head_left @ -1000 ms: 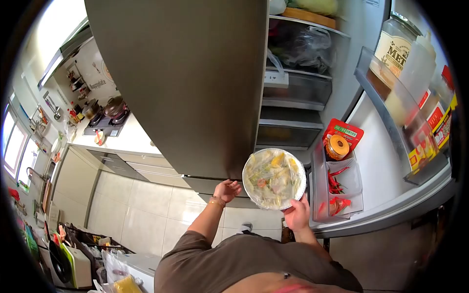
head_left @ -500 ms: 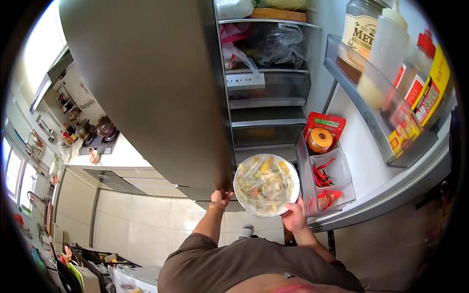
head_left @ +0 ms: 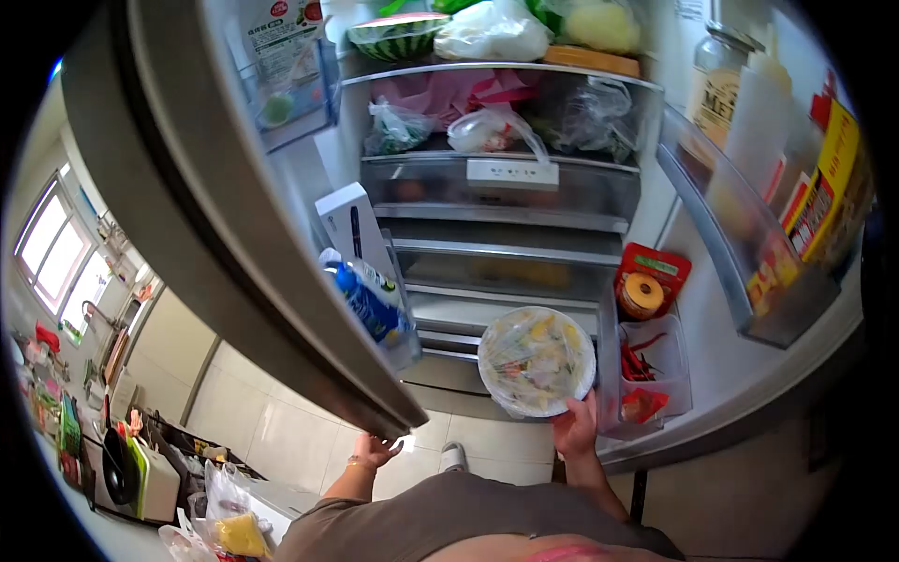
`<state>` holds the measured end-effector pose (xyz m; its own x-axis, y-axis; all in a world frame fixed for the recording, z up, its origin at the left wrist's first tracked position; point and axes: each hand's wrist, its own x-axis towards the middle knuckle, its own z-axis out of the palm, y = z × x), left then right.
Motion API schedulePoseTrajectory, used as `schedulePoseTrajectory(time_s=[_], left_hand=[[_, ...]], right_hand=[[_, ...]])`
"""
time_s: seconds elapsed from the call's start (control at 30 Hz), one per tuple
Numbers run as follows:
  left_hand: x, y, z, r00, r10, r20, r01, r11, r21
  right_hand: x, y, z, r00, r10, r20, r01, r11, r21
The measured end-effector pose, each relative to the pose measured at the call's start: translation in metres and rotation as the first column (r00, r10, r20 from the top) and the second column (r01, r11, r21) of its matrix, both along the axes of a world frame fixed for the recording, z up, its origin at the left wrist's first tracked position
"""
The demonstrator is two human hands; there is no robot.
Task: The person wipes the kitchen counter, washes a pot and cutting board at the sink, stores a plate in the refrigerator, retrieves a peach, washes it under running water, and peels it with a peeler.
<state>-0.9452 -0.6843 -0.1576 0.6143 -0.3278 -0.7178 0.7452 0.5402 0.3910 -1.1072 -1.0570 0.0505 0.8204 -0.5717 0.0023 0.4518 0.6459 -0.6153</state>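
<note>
My right hand (head_left: 576, 424) holds a round white bowl (head_left: 586, 379) by its lower right rim. Clear plastic wrap covers the bowl, with yellow and pale food showing through. At the lower edge of the left refrigerator door (head_left: 309, 318), my left hand (head_left: 375, 451) has its fingers hooked on the door, partly hidden behind it, while the thumb sticks out. The bowl is level in front of the lower drawers of the open refrigerator (head_left: 524, 314).
Right of the bowl, a door bin holds a jar (head_left: 641, 294) and red chilies (head_left: 639, 365). Bottles fill the upper right bin (head_left: 712, 215). Shelves hold a cut watermelon (head_left: 398, 37) and plastic bags (head_left: 492, 33). A blue package (head_left: 370, 300) sits in the left door.
The left door has swung open to the left with my left hand at its edge, exposing more shelves and its inner bins. The bowl, still in my right hand, appears slightly farther right.
</note>
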Motion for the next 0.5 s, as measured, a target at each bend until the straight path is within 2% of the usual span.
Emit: schedulePoseTrajectory(time_s=[0.13,0.23,0.3,0.33,0.37,0.43,0.47,0.5], left_hand=[[0.009,0.05,-0.002,0.979,0.198,-0.054,-0.198,0.98,0.012],[0.027,0.085,-0.007,0.951,0.306,-0.051,-0.304,0.952,0.045],[0.043,0.111,-0.027,0.944,0.328,-0.042,-0.329,0.944,0.001],[0.057,0.132,-0.057,0.956,0.292,-0.022,-0.293,0.954,-0.055],[0.057,0.119,-0.015,0.956,0.292,0.019,-0.291,0.956,-0.027],[0.07,0.141,-0.027,0.944,0.327,-0.035,-0.329,0.941,-0.084],[0.077,0.147,-0.031,0.915,0.399,-0.064,-0.404,0.893,-0.2],[0.088,0.16,-0.06,0.923,0.383,0.034,-0.363,0.897,-0.25]], right_hand=[[0.026,0.008,-0.002,0.999,-0.002,-0.054,-0.003,0.997,-0.082],[0.071,0.023,0.019,0.998,0.064,0.0,-0.063,0.995,-0.079],[0.108,0.033,0.041,0.996,0.083,0.041,-0.079,0.993,-0.087],[0.127,0.035,0.052,0.991,0.112,0.073,-0.104,0.988,-0.11],[0.146,0.036,0.063,0.985,0.138,0.105,-0.123,0.983,-0.135],[0.184,0.039,0.094,0.969,0.164,0.185,-0.124,0.97,-0.21],[0.201,0.038,0.107,0.96,0.185,0.208,-0.142,0.968,-0.206],[0.219,0.035,0.119,0.956,0.193,0.22,-0.14,0.961,-0.237]])
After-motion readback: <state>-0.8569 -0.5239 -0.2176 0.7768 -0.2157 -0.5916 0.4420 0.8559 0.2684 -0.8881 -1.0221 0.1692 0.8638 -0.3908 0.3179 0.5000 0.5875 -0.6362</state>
